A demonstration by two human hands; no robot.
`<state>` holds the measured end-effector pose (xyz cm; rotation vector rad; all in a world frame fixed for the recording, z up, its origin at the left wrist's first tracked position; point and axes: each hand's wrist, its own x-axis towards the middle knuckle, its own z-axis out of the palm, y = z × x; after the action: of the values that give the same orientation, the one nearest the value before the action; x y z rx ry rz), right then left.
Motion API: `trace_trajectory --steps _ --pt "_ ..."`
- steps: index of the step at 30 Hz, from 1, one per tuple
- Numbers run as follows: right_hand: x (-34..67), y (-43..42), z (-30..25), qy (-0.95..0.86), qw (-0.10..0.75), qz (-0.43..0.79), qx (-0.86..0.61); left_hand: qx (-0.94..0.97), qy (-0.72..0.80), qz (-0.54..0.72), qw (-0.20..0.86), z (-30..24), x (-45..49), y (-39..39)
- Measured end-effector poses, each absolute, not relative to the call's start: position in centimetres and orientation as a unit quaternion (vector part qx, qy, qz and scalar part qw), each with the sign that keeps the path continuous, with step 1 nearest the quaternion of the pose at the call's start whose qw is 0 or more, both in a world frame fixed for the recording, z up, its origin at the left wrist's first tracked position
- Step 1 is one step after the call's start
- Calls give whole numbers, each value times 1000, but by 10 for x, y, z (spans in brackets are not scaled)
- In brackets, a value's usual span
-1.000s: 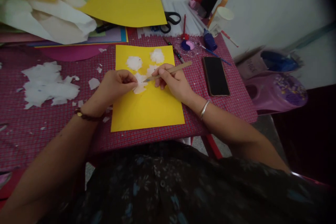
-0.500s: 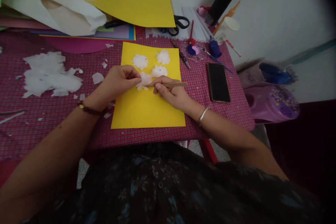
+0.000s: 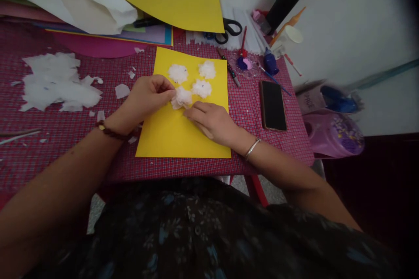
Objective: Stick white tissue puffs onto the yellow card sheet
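A sheet of yellow paper [image 3: 183,137] lies on the table and bears several ruffled white tissue-paper flowers. My left hand [image 3: 152,96] pinches the left edge of the nearest tissue-paper flower [image 3: 182,97], thumb and forefinger together. From the lower right, my right hand [image 3: 214,123] bends palm down over the sheet, its closed fingertips at that flower's lower edge. What the right fingers hold, if anything, is hidden beneath them. Above and to the right sit further tissue flowers [image 3: 202,88], apart from my hands.
White tissue pieces [image 3: 59,85] and scraps lie left on the checked cloth [image 3: 124,168]. Behind are paper sheets [image 3: 183,6] and black-handled scissors [image 3: 233,27]. To the right are a phone [image 3: 273,105], a paintbrush [image 3: 275,79], a paint dish [image 3: 244,63] and a blue bottle [image 3: 271,62].
The wooden stick seen in my right hand is out of sight, and that hand has turned palm down. The nearest flower looks more gathered. My left hand still pinches its edge.
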<state>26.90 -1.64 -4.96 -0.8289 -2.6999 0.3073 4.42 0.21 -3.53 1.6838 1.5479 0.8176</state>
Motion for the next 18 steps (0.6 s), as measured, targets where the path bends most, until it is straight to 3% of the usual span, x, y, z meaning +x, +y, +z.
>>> trace_trajectory --steps 5,7,12,15,18 --pt "267 -17 -46 -952 95 79 -281 635 603 333 349 -29 39 1" --pt "269 -16 -47 -937 140 138 -287 607 610 380 340 -19 27 -1" --pt "274 -14 -48 -759 377 391 -359 527 681 445 247 3 -24 -16" --pt "273 -10 -46 -670 421 473 -387 569 700 368 225 1 -46 -29" --pt "271 -10 -44 -656 424 481 -398 636 693 274 201 -8 -52 -38"
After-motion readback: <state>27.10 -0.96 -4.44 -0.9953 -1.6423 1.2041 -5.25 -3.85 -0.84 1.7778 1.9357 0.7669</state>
